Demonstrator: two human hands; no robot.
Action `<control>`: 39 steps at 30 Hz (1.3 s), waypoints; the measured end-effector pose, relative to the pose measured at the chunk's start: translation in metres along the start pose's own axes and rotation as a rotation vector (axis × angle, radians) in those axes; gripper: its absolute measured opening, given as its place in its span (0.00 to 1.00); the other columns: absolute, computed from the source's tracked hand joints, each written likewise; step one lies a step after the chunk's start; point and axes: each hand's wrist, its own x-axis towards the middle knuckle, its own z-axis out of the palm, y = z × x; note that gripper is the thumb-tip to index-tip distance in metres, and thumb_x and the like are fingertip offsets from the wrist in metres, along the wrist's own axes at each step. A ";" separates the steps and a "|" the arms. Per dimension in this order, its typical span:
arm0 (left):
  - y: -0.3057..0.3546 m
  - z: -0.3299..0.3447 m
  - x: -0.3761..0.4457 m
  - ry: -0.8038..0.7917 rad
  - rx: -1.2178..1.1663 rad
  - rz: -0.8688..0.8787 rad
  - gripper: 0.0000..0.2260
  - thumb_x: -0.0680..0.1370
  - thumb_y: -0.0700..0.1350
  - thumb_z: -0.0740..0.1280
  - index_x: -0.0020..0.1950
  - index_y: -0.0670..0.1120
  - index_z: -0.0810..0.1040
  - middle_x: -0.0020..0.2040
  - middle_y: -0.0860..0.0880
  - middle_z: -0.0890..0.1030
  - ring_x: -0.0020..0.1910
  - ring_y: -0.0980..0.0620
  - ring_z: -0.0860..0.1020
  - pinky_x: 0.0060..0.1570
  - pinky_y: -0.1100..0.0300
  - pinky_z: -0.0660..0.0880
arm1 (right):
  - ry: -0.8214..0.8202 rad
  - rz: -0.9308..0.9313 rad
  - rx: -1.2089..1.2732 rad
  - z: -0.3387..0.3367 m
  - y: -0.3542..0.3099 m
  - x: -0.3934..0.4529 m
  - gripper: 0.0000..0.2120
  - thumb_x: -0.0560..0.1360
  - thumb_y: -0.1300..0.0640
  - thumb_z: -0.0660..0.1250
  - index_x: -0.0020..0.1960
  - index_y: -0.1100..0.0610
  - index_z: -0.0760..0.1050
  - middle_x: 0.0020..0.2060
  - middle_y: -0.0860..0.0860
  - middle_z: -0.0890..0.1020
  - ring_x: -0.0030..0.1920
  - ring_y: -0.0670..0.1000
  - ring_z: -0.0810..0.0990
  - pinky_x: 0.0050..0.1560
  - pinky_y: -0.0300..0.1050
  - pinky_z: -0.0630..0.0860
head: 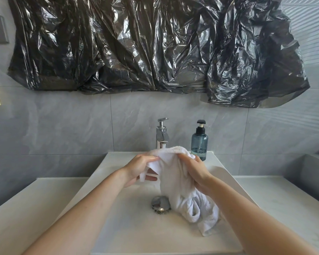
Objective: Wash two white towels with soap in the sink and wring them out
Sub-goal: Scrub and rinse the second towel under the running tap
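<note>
Grey tile wall, black plastic sheet (155, 45) taped above; white bench (284, 196) flanks the sink (118, 227). Your left hand (140, 168) and right hand (195, 173) each have a grip clamped on the white towel (173, 177), raised under the faucet (162, 133), tail bunched beside the drain (161, 204). Soap bottle (199, 142) at back rim.

- I've got two arms in shot, both bare from the bottom edge of the picture right up to the wrists, no sleeve on either.
- My left hand (140, 167) is bare too: no glove, no ring that I can make out on the fingers showing.
- My right hand (195, 173), same story: ungloved, no watch or band at the wrist.
- Fingernails on the left look short and unpainted; the right's are hidden from me.
</note>
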 end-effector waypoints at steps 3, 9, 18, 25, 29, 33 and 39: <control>0.006 0.003 -0.003 -0.067 -0.116 0.032 0.18 0.87 0.47 0.57 0.67 0.39 0.81 0.57 0.33 0.85 0.62 0.33 0.82 0.67 0.41 0.78 | -0.037 0.032 -0.004 0.002 -0.003 -0.002 0.39 0.62 0.33 0.75 0.67 0.53 0.75 0.56 0.52 0.86 0.56 0.53 0.86 0.63 0.56 0.80; 0.010 0.015 0.002 0.230 -0.146 0.110 0.12 0.80 0.49 0.64 0.50 0.44 0.85 0.32 0.42 0.74 0.28 0.48 0.72 0.27 0.61 0.68 | -0.123 0.139 -0.324 0.003 -0.005 -0.012 0.43 0.71 0.22 0.60 0.75 0.49 0.69 0.64 0.50 0.79 0.63 0.56 0.78 0.64 0.53 0.74; -0.001 0.000 0.009 0.437 -0.128 0.017 0.09 0.82 0.41 0.64 0.43 0.45 0.80 0.33 0.46 0.78 0.27 0.51 0.75 0.26 0.65 0.64 | -0.171 -0.042 -0.193 0.010 -0.001 -0.019 0.20 0.75 0.56 0.77 0.64 0.51 0.77 0.56 0.55 0.83 0.51 0.53 0.85 0.52 0.49 0.84; -0.003 -0.010 0.000 0.247 0.117 -0.008 0.16 0.75 0.31 0.57 0.46 0.44 0.82 0.36 0.44 0.76 0.28 0.49 0.73 0.27 0.65 0.66 | -0.029 -0.227 -0.103 0.005 -0.005 -0.014 0.09 0.82 0.56 0.67 0.62 0.48 0.79 0.54 0.54 0.83 0.47 0.49 0.83 0.44 0.41 0.80; -0.005 -0.015 0.001 0.291 0.616 -0.062 0.08 0.69 0.46 0.57 0.38 0.50 0.77 0.37 0.50 0.76 0.42 0.43 0.76 0.34 0.58 0.63 | -0.035 -0.232 -0.037 0.001 -0.008 -0.017 0.08 0.83 0.52 0.67 0.61 0.44 0.78 0.55 0.53 0.83 0.47 0.50 0.85 0.43 0.46 0.81; -0.014 -0.014 0.000 0.196 0.776 -0.160 0.33 0.66 0.52 0.69 0.72 0.51 0.71 0.70 0.51 0.73 0.68 0.47 0.73 0.59 0.54 0.74 | -0.101 -0.239 -0.051 0.009 -0.008 -0.021 0.08 0.83 0.49 0.67 0.62 0.42 0.76 0.56 0.54 0.83 0.47 0.50 0.84 0.42 0.46 0.80; -0.014 0.005 0.003 0.029 0.591 0.109 0.43 0.62 0.57 0.76 0.76 0.57 0.66 0.71 0.59 0.70 0.73 0.57 0.67 0.71 0.55 0.68 | -0.182 -0.239 -0.016 0.016 -0.012 -0.026 0.10 0.84 0.52 0.65 0.65 0.46 0.73 0.54 0.58 0.85 0.45 0.49 0.85 0.44 0.45 0.82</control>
